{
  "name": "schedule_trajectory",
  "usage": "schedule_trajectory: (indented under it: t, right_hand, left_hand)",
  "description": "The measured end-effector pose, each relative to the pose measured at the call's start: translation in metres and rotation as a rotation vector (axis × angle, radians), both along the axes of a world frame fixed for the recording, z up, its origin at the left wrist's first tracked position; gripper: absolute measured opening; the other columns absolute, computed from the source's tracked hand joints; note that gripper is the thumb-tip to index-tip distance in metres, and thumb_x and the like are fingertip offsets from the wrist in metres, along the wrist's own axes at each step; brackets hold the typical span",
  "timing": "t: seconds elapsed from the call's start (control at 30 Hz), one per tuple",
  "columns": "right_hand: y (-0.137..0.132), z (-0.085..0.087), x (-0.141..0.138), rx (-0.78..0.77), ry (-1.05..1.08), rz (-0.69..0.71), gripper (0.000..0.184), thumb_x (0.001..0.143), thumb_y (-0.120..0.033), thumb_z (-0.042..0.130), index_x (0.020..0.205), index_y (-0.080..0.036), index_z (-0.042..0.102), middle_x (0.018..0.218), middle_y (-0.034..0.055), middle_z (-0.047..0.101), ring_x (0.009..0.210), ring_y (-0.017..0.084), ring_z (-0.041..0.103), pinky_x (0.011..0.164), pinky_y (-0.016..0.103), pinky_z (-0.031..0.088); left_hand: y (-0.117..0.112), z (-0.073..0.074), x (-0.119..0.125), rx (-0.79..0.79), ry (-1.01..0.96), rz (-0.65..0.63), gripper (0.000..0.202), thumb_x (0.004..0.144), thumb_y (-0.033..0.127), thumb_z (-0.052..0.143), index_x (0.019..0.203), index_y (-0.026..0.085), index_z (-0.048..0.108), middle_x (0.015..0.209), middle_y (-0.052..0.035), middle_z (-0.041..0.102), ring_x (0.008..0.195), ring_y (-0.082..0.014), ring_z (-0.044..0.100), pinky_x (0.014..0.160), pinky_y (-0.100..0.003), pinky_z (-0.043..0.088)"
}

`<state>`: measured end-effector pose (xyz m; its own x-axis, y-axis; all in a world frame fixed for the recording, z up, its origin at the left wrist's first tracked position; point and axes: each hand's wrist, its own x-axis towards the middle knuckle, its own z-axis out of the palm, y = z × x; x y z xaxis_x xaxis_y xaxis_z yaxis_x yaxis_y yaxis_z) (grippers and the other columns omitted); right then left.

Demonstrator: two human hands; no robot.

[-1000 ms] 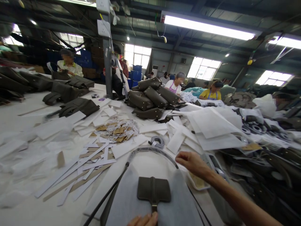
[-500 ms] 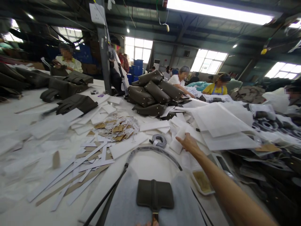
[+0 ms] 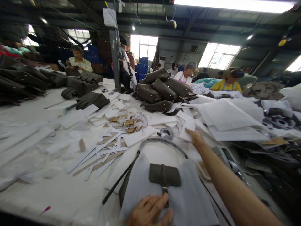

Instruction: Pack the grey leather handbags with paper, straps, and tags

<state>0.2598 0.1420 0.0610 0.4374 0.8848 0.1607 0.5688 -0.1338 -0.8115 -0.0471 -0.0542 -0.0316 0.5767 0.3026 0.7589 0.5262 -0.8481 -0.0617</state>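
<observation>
A dark olive handbag (image 3: pixel 164 174) lies in front of me, its front covered with pale wrapping (image 3: pixel 138 180) around a flap and narrow strap. Its arched handle (image 3: pixel 162 140) is wrapped in clear film. My left hand (image 3: pixel 150 210) rests on the bag, fingers stretched out, fingertips on the strap by a small metal fitting. Farther off, my right hand (image 3: pixel 197 139) reaches to a white sheet (image 3: pixel 184 133) among loose pieces. Its fingers look closed on the sheet's edge, though they are partly hidden and blurred. A coiled, wrapped strap (image 3: pixel 166 133) lies left of that hand.
Paper strips (image 3: pixel 103 153) and a heap of tags (image 3: pixel 129 121) lie to the left. Stacked dark bags (image 3: pixel 160 91) stand behind. Large white sheets (image 3: pixel 232 116) and a shallow dish (image 3: pixel 204 171) are right. Beyond a post (image 3: pixel 115 53), several people work.
My view has shifted, so things sit higher and farther right. My left hand has come into view on the strap. The right hand stays at the white sheet.
</observation>
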Motion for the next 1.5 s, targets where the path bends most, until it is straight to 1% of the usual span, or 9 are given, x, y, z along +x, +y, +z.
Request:
schedule_trajectory:
  t: [0.17, 0.27, 0.37, 0.5, 0.73, 1.0, 1.23, 1.37, 1.5]
  right_hand:
    - [-0.076, 0.033, -0.033, -0.145, 0.088, 0.276, 0.038, 0.089, -0.043, 0.050, 0.111, -0.014, 0.063, 0.081, 0.0076, 0.072, 0.066, 0.021, 0.067, 0.062, 0.032, 0.054]
    - [-0.140, 0.041, -0.065, -0.176, -0.336, 0.594, 0.027, 0.090, -0.036, 0.051, 0.101, -0.018, 0.068, 0.084, 0.0062, 0.073, 0.075, 0.021, 0.067, 0.070, 0.031, 0.053]
    - [-0.191, 0.030, -0.095, -0.087, -0.717, 0.748, 0.042, 0.086, -0.009, 0.043, 0.123, -0.019, 0.062, 0.111, 0.0084, 0.072, 0.099, 0.021, 0.068, 0.084, 0.031, 0.052]
    - [-0.226, 0.007, -0.122, -0.043, -1.069, 0.674, 0.049, 0.085, -0.004, 0.045, 0.130, -0.018, 0.058, 0.121, 0.0144, 0.067, 0.105, 0.027, 0.066, 0.086, 0.037, 0.053]
    - [-0.245, -0.016, -0.148, -0.048, -1.292, 0.496, 0.046, 0.087, -0.008, 0.042, 0.128, -0.011, 0.062, 0.122, 0.0235, 0.066, 0.102, 0.038, 0.065, 0.080, 0.053, 0.053]
    - [-0.259, -0.043, -0.153, -0.001, -1.307, 0.412, 0.049, 0.085, -0.010, 0.046, 0.132, -0.006, 0.058, 0.130, 0.0268, 0.060, 0.113, 0.042, 0.061, 0.093, 0.061, 0.048]
    - [-0.250, -0.030, -0.143, -0.106, -1.179, 0.450, 0.050, 0.086, -0.002, 0.042, 0.133, -0.009, 0.057, 0.128, 0.0220, 0.063, 0.113, 0.037, 0.063, 0.093, 0.056, 0.050]
    - [-0.240, -0.017, -0.134, -0.169, -1.068, 0.545, 0.053, 0.087, 0.001, 0.038, 0.134, -0.015, 0.056, 0.119, 0.0157, 0.069, 0.099, 0.025, 0.068, 0.085, 0.038, 0.053]
    - [-0.243, -0.020, -0.138, -0.123, -1.159, 0.474, 0.051, 0.088, -0.004, 0.042, 0.135, -0.019, 0.056, 0.123, 0.0173, 0.067, 0.100, 0.031, 0.067, 0.083, 0.045, 0.052]
  left_hand:
    - [-0.013, 0.025, -0.011, -0.297, 0.130, -0.082, 0.033, 0.096, 0.024, 0.043, 0.123, 0.023, 0.060, 0.138, -0.0082, 0.057, 0.117, -0.0197, 0.060, 0.097, -0.035, 0.053]
    - [-0.018, 0.030, -0.011, -0.413, 0.144, -0.088, 0.037, 0.094, 0.016, 0.043, 0.128, 0.024, 0.057, 0.137, -0.0080, 0.056, 0.119, -0.0198, 0.057, 0.101, -0.036, 0.049]
    - [-0.019, 0.033, -0.011, -0.431, 0.161, -0.094, 0.037, 0.096, 0.016, 0.042, 0.129, 0.025, 0.056, 0.126, -0.0070, 0.061, 0.113, -0.0203, 0.059, 0.098, -0.037, 0.050]
    - [-0.021, 0.032, -0.012, -0.395, 0.188, -0.090, 0.034, 0.100, 0.021, 0.042, 0.131, 0.023, 0.055, 0.118, -0.0062, 0.065, 0.107, -0.0185, 0.062, 0.093, -0.034, 0.052]
    - [-0.025, 0.023, -0.008, -0.316, 0.104, -0.045, 0.028, 0.101, 0.024, 0.041, 0.117, 0.021, 0.064, 0.096, -0.0051, 0.069, 0.087, -0.0167, 0.065, 0.082, -0.033, 0.054]
    - [-0.030, 0.032, -0.019, -0.225, 0.091, -0.177, 0.026, 0.101, 0.017, 0.040, 0.116, 0.013, 0.060, 0.100, -0.0081, 0.070, 0.090, -0.0176, 0.065, 0.079, -0.033, 0.053]
    - [-0.026, 0.056, -0.019, -0.360, 0.039, -0.104, 0.019, 0.098, 0.013, 0.042, 0.094, 0.015, 0.060, 0.080, -0.0031, 0.062, 0.073, -0.0114, 0.060, 0.067, -0.021, 0.050]
    - [-0.022, 0.047, -0.015, -0.363, 0.098, -0.062, 0.025, 0.099, 0.014, 0.039, 0.081, 0.016, 0.055, 0.074, -0.0012, 0.057, 0.066, -0.0116, 0.056, 0.062, -0.021, 0.048]
    - [-0.030, 0.042, -0.017, -0.322, 0.094, -0.043, 0.019, 0.100, 0.015, 0.040, 0.095, 0.015, 0.058, 0.085, -0.0041, 0.062, 0.075, -0.0138, 0.060, 0.069, -0.023, 0.051]
